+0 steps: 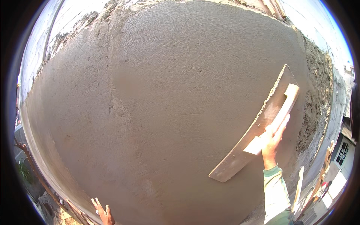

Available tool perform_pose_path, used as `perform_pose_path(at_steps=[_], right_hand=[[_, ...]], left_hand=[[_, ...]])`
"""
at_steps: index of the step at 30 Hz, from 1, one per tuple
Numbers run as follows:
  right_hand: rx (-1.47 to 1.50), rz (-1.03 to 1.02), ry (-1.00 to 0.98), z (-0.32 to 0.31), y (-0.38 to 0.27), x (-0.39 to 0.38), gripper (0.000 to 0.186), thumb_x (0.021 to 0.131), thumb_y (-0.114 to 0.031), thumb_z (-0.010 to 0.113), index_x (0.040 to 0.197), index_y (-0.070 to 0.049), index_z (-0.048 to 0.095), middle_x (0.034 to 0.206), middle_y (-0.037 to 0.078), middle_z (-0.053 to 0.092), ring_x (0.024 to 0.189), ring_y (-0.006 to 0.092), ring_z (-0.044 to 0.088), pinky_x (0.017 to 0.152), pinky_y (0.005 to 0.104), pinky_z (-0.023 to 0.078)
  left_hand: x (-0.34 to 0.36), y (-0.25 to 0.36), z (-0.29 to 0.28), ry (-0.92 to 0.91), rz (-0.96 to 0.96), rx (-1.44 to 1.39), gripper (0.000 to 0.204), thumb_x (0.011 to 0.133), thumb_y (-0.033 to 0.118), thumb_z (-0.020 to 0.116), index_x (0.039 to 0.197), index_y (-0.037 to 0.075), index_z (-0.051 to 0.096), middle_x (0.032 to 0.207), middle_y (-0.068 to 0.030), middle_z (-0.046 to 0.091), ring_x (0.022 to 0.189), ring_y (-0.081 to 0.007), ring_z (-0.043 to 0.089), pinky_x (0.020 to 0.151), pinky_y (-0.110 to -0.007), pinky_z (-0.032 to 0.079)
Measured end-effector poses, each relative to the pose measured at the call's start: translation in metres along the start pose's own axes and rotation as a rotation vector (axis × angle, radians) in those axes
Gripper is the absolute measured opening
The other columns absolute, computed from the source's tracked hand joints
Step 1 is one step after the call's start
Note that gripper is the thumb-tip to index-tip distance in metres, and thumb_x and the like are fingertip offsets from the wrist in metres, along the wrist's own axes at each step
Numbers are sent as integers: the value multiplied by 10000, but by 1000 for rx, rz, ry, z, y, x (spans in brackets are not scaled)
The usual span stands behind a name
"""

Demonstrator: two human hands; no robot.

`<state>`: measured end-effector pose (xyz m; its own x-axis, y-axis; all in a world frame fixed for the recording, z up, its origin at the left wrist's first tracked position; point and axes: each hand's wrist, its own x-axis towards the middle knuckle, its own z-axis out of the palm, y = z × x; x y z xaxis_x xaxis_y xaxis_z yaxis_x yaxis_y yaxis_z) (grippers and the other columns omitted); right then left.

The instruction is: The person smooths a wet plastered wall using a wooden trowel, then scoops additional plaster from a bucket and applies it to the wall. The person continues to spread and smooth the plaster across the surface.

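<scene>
My right hand, in a green sleeve, grips the pale wooden handle of a long plastering float. The float lies slanted on the grey plastered wall, its top end toward the upper right, with wet mortar along its upper-left edge. My left hand is low at the left, in front of the wall, fingers apart and holding nothing. Whether it touches the plaster I cannot tell.
Rough mortar borders the smooth plaster on the right. Wooden sticks stand at the lower right beside a small building with a window. A branch or pole runs along the lower left near rubble and plants.
</scene>
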<state>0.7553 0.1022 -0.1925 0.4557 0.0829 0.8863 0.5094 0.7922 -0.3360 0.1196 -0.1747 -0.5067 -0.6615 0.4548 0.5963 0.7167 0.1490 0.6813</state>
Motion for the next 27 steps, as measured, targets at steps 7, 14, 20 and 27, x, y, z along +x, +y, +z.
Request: perform_pose_path(at_steps=[7, 14, 20, 27], right_hand=[[-5, -404, -341, 172, -198, -1, 890, 929, -93, 576, 1646, -28, 53, 1439, 308, 480, 1173, 430, 610, 903, 468, 555], [-245, -424, -664, 277, -332, 67, 873, 954, -250, 523, 1667, -172, 24, 1161, 262, 683, 909, 382, 743, 814, 487, 614], [-166, -570, -643, 195, -233, -38, 944, 875, -173, 624, 1667, -251, 116, 1089, 289, 711, 825, 447, 732, 761, 528, 621], [-348, -454, -442, 254, -306, 98, 844, 947, -269, 545, 1663, -266, 98, 971, 215, 756, 875, 402, 752, 846, 531, 601]], left_hand=[[36, 221, -3, 15, 677, -369, 974, 950, 665, 549, 1626, 24, 264, 1696, -306, 75, 1575, -468, 104, 1236, -599, 122], [17, 288, 44, -20, 914, -563, 1006, 900, 697, 605, 1616, 52, 315, 1676, -347, 85, 1550, -542, 100, 1197, -668, 143], [19, 162, -19, 16, 557, -314, 941, 961, 676, 535, 1631, 68, 277, 1686, -309, 110, 1571, -477, 107, 1225, -619, 148], [20, 136, -46, 115, 498, -273, 930, 977, 670, 490, 1623, 37, 273, 1683, -321, 102, 1562, -502, 108, 1209, -662, 145]])
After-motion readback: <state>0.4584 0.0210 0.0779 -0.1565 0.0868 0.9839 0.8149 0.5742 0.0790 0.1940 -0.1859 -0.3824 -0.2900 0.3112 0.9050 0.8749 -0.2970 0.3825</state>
